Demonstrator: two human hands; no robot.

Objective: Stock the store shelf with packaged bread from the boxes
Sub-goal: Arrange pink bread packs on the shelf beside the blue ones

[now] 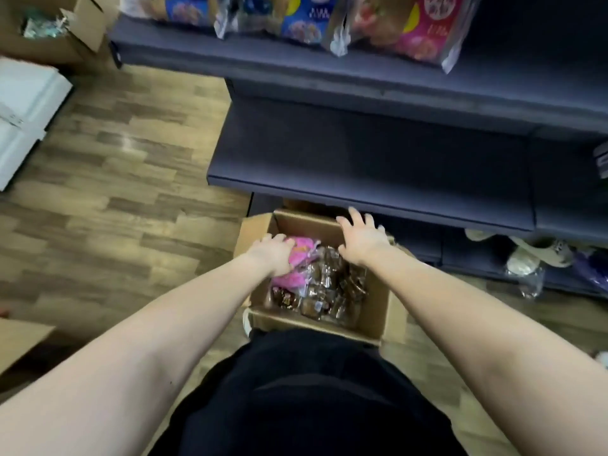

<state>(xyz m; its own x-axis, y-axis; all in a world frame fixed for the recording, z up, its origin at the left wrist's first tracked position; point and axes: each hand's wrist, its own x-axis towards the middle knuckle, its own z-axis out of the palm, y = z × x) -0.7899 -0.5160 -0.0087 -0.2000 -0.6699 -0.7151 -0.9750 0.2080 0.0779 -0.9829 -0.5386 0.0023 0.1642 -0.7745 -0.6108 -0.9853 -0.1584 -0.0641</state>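
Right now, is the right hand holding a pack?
No: the right hand is open, fingers spread over the box; the left hand grips the pink pack.

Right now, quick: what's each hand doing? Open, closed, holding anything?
Left hand: grips the pink bread package inside the box.
Right hand: open, fingers spread, holding nothing.

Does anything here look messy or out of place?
Mildly: the bread packages on the top shelf jut past its front edge, some tilted. Low on the right, what look like slippers lie in a loose heap.
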